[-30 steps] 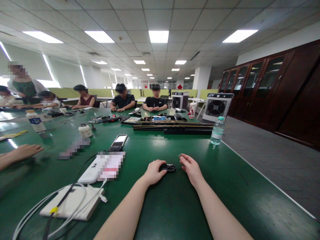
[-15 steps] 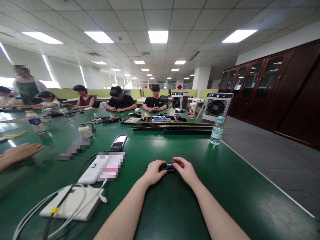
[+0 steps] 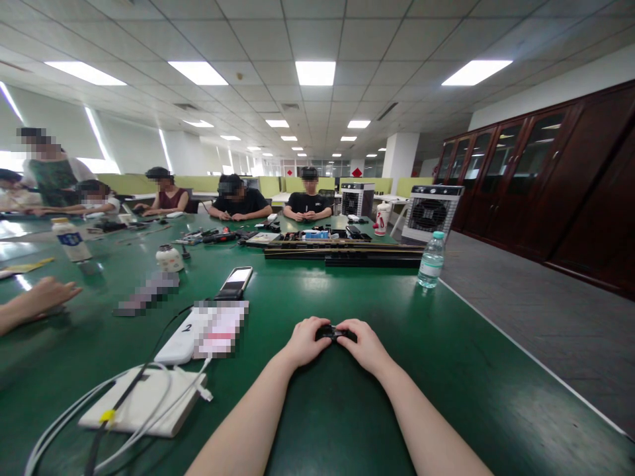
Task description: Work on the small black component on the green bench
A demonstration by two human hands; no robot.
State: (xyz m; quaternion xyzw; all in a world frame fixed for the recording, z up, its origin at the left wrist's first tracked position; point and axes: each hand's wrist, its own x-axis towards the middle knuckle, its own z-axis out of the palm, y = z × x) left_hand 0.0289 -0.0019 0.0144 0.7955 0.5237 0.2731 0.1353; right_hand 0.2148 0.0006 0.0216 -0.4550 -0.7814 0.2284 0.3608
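A small black part (image 3: pixel 334 332) sits low over the green table (image 3: pixel 317 410), between my two hands. Its kind is too small to make out. My left hand (image 3: pixel 306 340) grips its left end, thumb at the near side and fingers curled over the far side. On the right end, my right hand (image 3: pixel 364 344) is closed in the same way, thumb and fingers around it. Most of the part is hidden by my fingers.
To the left lie a white power bank (image 3: pixel 183 337), a phone (image 3: pixel 237 283) and a white box (image 3: pixel 143 403) with cables across it. A water bottle (image 3: pixel 431 259) stands right. Black bars (image 3: pixel 347 252) lie ahead. A co-worker's hand (image 3: pixel 44 297) rests at far left; people sit opposite.
My right hand has come down and closed on the black part's right end; before, it held a small dark piece just above. My left hand stays put. The co-worker's hand at left has curled.
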